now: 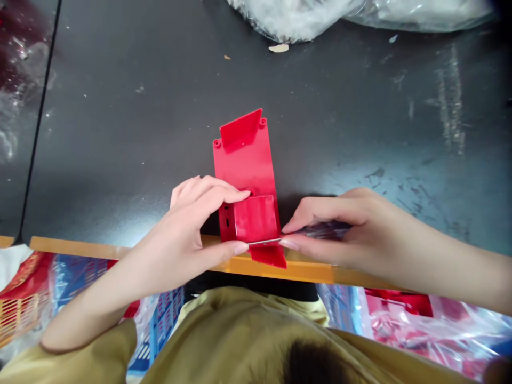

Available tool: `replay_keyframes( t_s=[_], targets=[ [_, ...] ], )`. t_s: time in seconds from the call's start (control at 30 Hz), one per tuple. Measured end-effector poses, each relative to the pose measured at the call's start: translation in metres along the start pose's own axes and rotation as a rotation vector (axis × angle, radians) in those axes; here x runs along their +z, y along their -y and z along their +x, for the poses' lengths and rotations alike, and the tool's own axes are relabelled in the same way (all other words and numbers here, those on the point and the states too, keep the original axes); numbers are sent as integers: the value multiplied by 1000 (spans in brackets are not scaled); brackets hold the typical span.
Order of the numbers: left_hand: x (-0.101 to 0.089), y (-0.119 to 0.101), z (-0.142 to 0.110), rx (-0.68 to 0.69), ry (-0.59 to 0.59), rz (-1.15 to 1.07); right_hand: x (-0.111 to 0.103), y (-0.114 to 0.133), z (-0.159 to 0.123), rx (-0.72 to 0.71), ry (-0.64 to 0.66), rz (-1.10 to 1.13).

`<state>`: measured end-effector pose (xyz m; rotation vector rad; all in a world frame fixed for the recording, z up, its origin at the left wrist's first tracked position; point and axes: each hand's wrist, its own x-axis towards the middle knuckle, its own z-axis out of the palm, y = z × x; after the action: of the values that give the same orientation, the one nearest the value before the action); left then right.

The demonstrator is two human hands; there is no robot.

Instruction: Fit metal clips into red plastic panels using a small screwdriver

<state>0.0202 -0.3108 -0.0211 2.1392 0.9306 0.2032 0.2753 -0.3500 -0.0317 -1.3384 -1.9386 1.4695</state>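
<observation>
A red plastic housing part (246,176) lies on the dark table, its near end overhanging the wooden table edge. My left hand (192,224) grips its boxy near end between thumb and fingers. My right hand (340,229) is closed on a thin tool with a dark handle (326,229), and the tool's metal blade (264,241) lies along the lower edge of the red part's box. The part's far end carries an upright flap and two small round posts.
Clear plastic bags (320,16) lie at the table's far edge. A black cable (38,122) runs down the left side. Below the wooden edge (312,272) sit blue and red crates with bagged red parts (400,309).
</observation>
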Motion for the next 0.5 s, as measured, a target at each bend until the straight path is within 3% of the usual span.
replay_keyframes(
  t_s=[0.27, 0.5],
  targets=[
    [-6, 3, 0, 12, 81, -16, -1, -1, 2, -18, 11, -8],
    [-1, -2, 0, -8, 40, 32, 1, -1, 1, -39, -17, -59]
  ],
)
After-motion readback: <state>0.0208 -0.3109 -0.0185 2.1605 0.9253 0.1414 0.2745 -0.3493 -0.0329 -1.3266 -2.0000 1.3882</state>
